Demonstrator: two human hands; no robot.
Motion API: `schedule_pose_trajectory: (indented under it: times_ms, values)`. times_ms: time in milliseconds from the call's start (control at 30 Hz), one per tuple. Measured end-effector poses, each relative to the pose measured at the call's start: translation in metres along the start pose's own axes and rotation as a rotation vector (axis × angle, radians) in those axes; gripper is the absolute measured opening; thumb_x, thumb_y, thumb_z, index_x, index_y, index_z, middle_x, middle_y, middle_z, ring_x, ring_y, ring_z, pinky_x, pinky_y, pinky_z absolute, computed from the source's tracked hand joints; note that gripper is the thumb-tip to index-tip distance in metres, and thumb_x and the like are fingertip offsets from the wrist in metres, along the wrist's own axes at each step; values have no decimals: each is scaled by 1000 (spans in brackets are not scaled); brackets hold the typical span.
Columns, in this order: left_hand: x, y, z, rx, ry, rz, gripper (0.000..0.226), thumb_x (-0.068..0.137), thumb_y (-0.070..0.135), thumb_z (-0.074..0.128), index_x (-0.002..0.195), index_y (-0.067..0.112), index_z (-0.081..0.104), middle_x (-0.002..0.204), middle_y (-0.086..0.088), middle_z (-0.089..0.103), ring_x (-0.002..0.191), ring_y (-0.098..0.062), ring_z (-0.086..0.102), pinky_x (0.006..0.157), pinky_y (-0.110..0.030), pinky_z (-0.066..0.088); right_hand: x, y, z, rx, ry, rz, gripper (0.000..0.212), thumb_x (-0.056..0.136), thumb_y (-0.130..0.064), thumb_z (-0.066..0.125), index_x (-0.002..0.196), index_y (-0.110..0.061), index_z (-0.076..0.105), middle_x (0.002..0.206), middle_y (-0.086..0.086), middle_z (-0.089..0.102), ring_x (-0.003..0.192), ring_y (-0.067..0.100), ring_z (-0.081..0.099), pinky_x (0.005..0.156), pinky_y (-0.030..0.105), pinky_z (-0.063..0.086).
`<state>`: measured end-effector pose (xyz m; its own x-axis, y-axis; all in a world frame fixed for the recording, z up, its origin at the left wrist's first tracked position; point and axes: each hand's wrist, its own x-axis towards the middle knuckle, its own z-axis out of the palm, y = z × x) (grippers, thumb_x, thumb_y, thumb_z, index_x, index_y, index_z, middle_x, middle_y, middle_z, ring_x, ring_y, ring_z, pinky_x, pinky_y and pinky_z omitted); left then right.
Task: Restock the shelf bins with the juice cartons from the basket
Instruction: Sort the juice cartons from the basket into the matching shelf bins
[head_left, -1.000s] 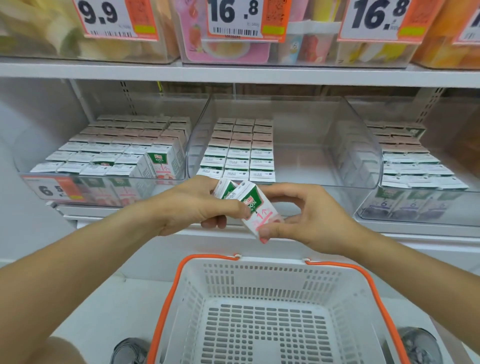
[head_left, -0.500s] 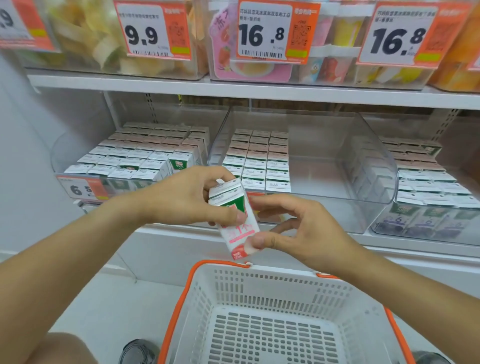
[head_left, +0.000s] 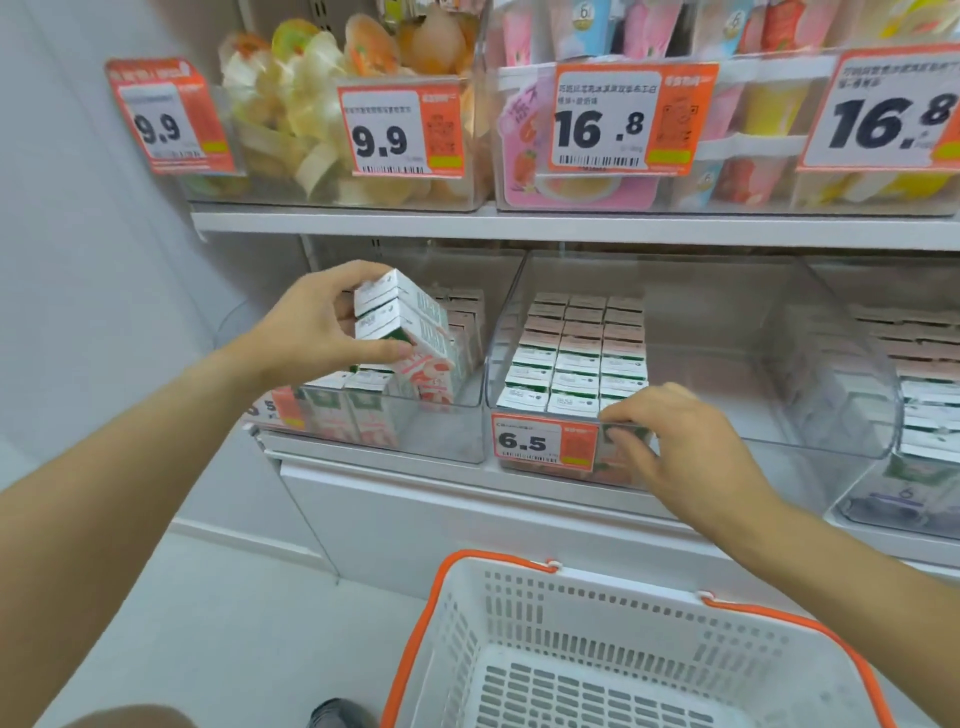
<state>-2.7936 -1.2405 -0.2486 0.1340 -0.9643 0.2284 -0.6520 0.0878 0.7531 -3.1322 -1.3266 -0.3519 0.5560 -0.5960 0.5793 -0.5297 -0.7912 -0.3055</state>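
Your left hand (head_left: 317, 327) gripped 2 juice cartons (head_left: 402, 332) over the left bin (head_left: 415, 431). At 3 o'clock, your right hand's (head_left: 675, 441) fingers (head_left: 623, 415) curled over the middle bin (head_left: 727, 441) rim.

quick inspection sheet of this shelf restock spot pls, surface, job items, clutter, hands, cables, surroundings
surface: white shelf above the clear bins; pale floor below.
job's things: juice cartons held over the left bin; middle bin filled only on its left side; basket shows no cartons.
clutter: nothing seen.
grippers: left hand grips the cartons; right hand grips the middle bin's front rim beside the 6.5 price tag.
cables: nothing seen.
surroundings: upper bins of fruit cups and dessert packs; tags 9.9 and 16.8.
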Motion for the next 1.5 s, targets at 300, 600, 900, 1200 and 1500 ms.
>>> schedule_pose_trajectory:
  times_ms: [300,600,900,1200,1500]
  values:
    - [46,-31,1,384,-295,-72,84,62,40,85,137,28,49,130,9,60,121,-14,57,108,-45,43,-2,2,2,10,-52,44,26,78,-1,74,97,-18,73,87,-11,68,80,9,50,73,15,36]
    - [51,-29,12,648,-394,-134,89,77,32,83,151,22,34,154,4,40,132,-18,44,100,-21,31,-3,2,-1,6,-100,60,29,77,-5,74,101,-21,71,90,-11,67,84,11,53,76,23,42]
    - [66,-17,23,795,-540,-365,79,86,33,74,152,30,32,147,-7,45,129,-27,47,104,-32,38,-5,-1,-8,-17,-132,69,30,78,-11,77,105,-21,69,95,-8,67,89,15,57,79,25,44]
    - [46,-20,31,685,-471,-397,82,66,36,55,146,41,40,141,-11,37,128,-35,42,108,-46,37,-7,-1,-11,-2,-154,52,29,81,-15,76,107,-23,68,98,-9,66,91,13,55,81,28,48]
    - [-60,9,149,119,314,311,4,83,6,60,85,8,62,82,-2,56,70,-15,52,64,-21,42,-51,-12,-19,90,-163,-10,14,83,-8,67,92,-18,68,86,-9,60,79,11,57,75,23,46]
